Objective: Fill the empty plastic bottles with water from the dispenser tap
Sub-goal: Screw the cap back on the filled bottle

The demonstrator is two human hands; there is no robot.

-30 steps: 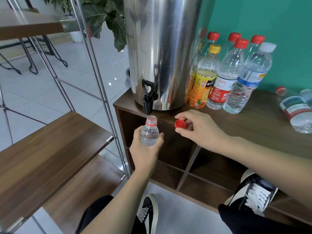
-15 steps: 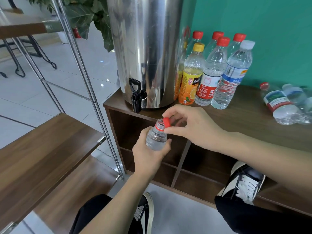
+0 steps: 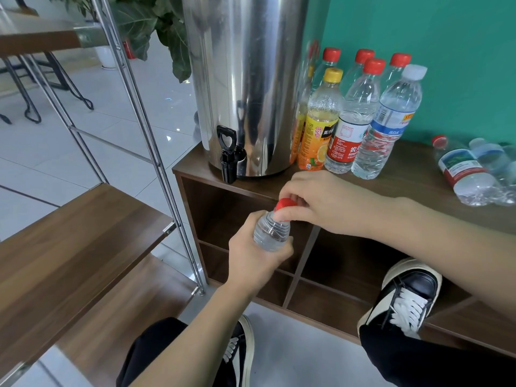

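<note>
In front of the cabinet: a person holds 1 bottle low, below the table edge.
Shelf [image 3: 69, 247]: wooden, far left, on a metal frame.
Left hand [image 3: 255, 263]: grip wrapped round the bottle [image 3: 270, 233], holding it upright.
Tap [image 3: 229, 157]: black, on the dispenser [image 3: 245, 79], up and left of the bottle, apart from it.
Cap [image 3: 285, 203]: red, on the bottle's neck.
Right hand [image 3: 329, 202]: grip pinching the cap.
Table [image 3: 405, 180]: 6 capped bottles standing by the dispenser, others lying at right.
</note>
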